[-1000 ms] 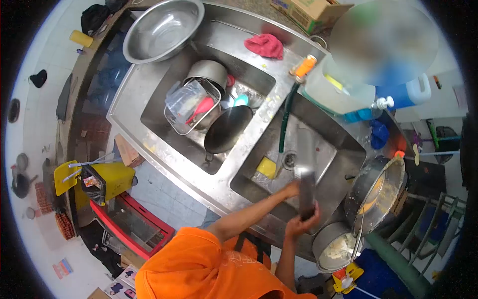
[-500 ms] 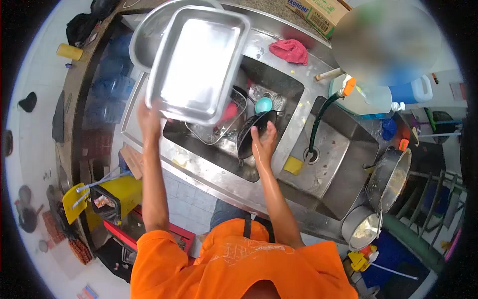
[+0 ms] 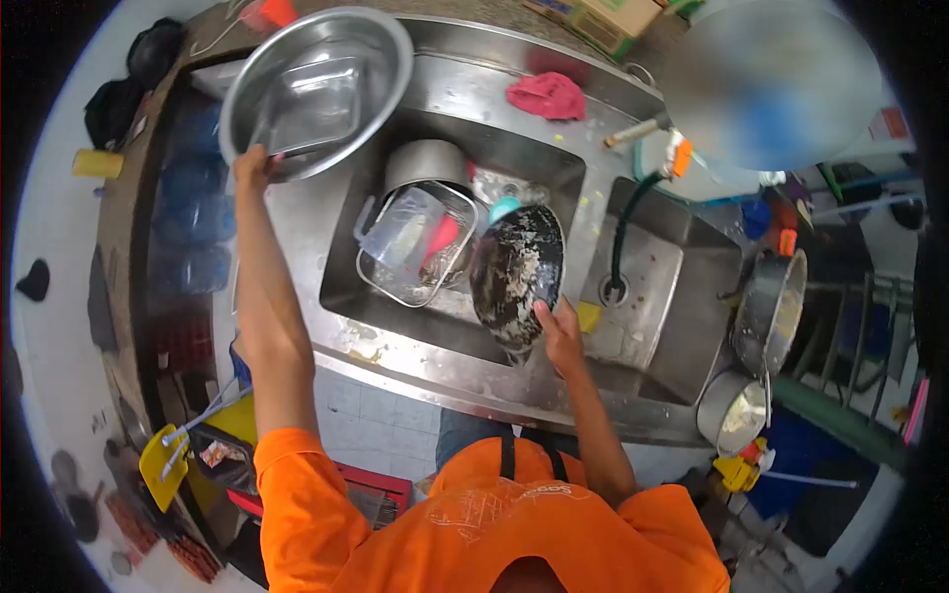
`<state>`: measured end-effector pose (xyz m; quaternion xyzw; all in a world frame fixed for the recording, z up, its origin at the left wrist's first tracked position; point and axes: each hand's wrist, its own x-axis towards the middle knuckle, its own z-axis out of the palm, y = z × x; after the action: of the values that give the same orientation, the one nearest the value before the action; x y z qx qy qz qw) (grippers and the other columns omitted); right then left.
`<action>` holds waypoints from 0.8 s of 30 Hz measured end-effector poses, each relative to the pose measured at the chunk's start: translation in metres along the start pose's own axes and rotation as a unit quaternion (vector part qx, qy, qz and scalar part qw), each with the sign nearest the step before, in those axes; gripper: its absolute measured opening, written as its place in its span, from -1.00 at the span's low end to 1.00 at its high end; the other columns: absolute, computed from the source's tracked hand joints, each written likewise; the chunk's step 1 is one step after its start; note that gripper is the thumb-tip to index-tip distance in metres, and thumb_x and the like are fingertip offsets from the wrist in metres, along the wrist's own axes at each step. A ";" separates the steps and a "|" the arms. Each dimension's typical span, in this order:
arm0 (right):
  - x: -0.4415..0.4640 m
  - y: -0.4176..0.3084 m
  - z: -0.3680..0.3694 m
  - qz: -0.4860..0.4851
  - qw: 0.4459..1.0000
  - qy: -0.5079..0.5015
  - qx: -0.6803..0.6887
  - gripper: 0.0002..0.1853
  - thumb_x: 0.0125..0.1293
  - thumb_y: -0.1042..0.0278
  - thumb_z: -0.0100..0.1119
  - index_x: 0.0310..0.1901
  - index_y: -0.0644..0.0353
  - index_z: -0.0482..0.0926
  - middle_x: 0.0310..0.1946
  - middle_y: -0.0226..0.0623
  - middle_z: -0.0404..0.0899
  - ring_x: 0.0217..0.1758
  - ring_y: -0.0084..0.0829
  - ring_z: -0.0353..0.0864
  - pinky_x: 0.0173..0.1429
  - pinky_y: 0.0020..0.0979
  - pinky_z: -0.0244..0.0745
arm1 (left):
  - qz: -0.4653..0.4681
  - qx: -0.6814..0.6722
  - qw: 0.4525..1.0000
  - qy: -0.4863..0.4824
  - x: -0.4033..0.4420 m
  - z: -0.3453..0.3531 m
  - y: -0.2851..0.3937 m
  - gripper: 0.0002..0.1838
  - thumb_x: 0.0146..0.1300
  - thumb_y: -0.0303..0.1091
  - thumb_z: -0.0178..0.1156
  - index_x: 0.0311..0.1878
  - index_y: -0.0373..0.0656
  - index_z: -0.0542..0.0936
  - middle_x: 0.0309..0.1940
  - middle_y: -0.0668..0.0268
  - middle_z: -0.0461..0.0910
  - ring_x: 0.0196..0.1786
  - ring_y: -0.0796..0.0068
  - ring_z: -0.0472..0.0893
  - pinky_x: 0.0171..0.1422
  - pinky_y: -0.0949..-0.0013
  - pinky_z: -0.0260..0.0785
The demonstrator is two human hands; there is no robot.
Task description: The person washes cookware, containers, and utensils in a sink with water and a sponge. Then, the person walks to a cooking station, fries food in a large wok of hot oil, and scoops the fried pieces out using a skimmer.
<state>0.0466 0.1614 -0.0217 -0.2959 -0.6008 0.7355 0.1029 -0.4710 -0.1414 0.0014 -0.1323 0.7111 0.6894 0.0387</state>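
The steel sink (image 3: 425, 383) has two rounded-corner basins, open room in the right. Inside the round, shiny bowl (image 3: 384, 59), the left hand's (image 3: 254, 168) grip holds the near end of the rectangular tray (image 3: 318, 102). Over the left basin, the right hand's (image 3: 562, 334) grip holds the dark, patchy, tilted pan (image 3: 518, 265) by its edge, long axis running away from the body.

Two hands (image 3: 564, 334), one blackened pan (image 3: 518, 269), two sink basins (image 3: 704, 316); one pink cloth (image 3: 547, 97), one green hose (image 3: 622, 225)
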 end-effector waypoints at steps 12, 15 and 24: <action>-0.172 -0.166 -0.228 0.007 0.962 0.255 -0.092 -0.51 0.34 0.15 0.23 0.13 0.39 0.49 -0.01 -0.31 0.53 0.04 -0.49 0.46 0.20 -0.40 0.29 | 0.254 0.301 0.901 -0.183 -0.273 0.140 0.045 -0.62 0.31 -0.27 0.14 0.14 -0.22 0.55 0.09 0.16 0.58 0.17 0.26 0.54 0.22 0.24 0.36; -0.144 -0.030 -0.300 0.043 0.934 0.340 -0.098 -0.50 0.40 0.10 0.13 0.19 0.35 0.48 0.16 -0.21 0.46 0.23 -0.37 0.40 0.35 -0.33 0.20 | 0.124 0.124 0.869 -0.463 -0.446 0.202 -0.036 -0.75 0.28 -0.41 0.13 0.01 -0.21 0.56 0.06 0.17 0.57 0.08 0.35 0.55 0.18 0.33 0.38; 0.018 0.078 -0.299 0.133 0.964 0.212 0.091 -0.28 0.37 -0.11 0.12 0.29 0.43 0.37 0.30 -0.12 0.39 0.37 -0.25 0.30 0.44 -0.30 0.09 | 0.069 0.197 0.899 -0.385 -0.565 0.350 -0.301 -0.41 0.43 -0.01 0.00 0.38 -0.17 0.32 0.41 -0.06 0.23 0.47 -0.01 0.19 0.50 0.19 0.02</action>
<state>0.2149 0.3965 -0.1321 -0.5115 -0.4509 0.7148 0.1555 0.1009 0.2772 -0.1730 0.2030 0.7696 0.5330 0.2872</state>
